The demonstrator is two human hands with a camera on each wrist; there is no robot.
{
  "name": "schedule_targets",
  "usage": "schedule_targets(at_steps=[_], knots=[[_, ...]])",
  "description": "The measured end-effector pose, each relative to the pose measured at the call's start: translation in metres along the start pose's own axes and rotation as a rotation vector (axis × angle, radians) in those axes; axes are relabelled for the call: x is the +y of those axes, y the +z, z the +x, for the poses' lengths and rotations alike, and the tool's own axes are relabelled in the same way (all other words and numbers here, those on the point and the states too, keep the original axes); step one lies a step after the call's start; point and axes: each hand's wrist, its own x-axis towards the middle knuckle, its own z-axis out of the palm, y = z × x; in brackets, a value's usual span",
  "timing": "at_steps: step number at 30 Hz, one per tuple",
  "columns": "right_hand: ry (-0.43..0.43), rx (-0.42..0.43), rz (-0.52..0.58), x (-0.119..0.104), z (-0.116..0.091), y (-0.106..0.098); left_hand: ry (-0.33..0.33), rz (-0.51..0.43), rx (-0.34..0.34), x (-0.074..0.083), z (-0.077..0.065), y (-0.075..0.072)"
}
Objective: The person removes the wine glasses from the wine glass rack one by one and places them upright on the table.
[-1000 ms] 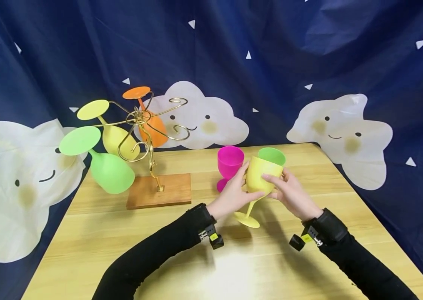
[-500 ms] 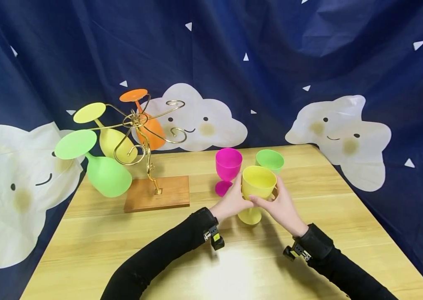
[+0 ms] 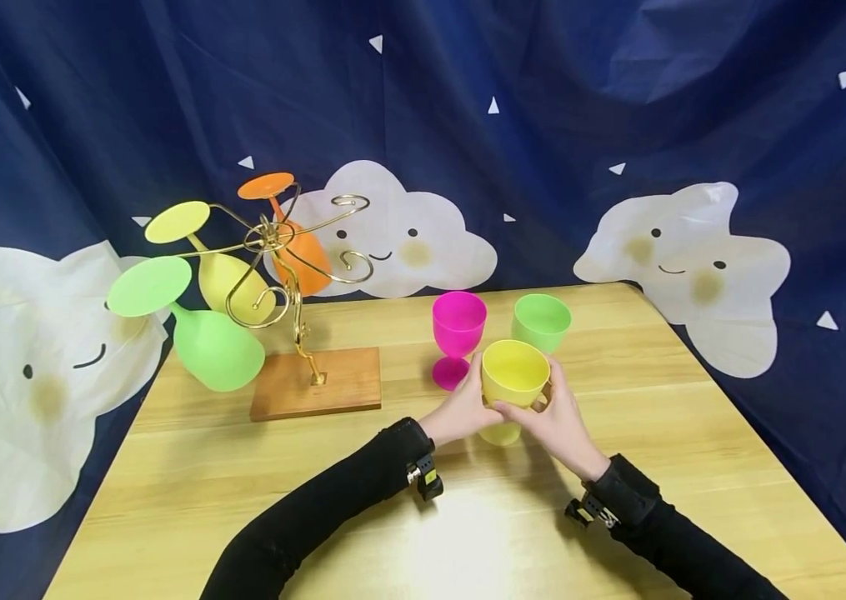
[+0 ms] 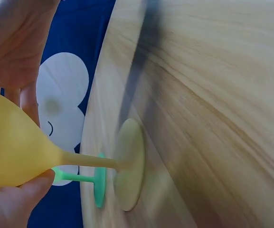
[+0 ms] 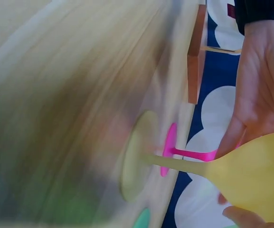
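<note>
A yellow plastic goblet (image 3: 516, 371) is held upright between both hands, its foot (image 4: 129, 165) close over or on the wooden table. My left hand (image 3: 463, 408) grips the bowl from the left; in the left wrist view its thumb lies along the lower bowl. My right hand (image 3: 562, 423) curls round the other side, its thumb crossing the front below the bowl. Behind the left fingers stands a magenta goblet (image 3: 458, 325), upright. A green goblet (image 3: 543, 321) stands upright just behind the yellow one, its lower part hidden in the head view.
To the left, a gold wire stand (image 3: 298, 321) rises from a wooden base (image 3: 351, 379). Upside down on its arms hang a green goblet (image 3: 216, 350), a yellow goblet (image 3: 227, 287) and an orange goblet (image 3: 302, 258). A dark blue curtain (image 3: 438, 83) backs the table (image 3: 190, 500).
The yellow goblet, tilted a second ago with its foot toward the left, has come upright and lower. Both hands moved down with it, and the green goblet behind now shows more.
</note>
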Motion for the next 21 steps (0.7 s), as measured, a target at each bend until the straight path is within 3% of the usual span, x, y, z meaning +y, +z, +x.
schedule_targets(at_steps=[5,9,12,15,21], knots=[[-0.076,-0.025,-0.031,-0.007,0.005,0.002,0.027,0.122,-0.026,0.003,-0.016,-0.019],[-0.181,-0.019,-0.084,-0.025,0.009,-0.005,-0.010,0.289,-0.084,0.023,-0.036,-0.045],[-0.259,-0.012,-0.137,-0.047,0.013,-0.011,-0.034,0.439,-0.155,0.047,-0.052,-0.067],[-0.353,-0.013,-0.210,-0.073,0.017,-0.013,0.001,0.550,-0.202,0.075,-0.065,-0.085],[-0.565,-0.053,-0.336,-0.113,0.035,-0.007,0.116,0.555,-0.197,0.135,-0.088,-0.119]])
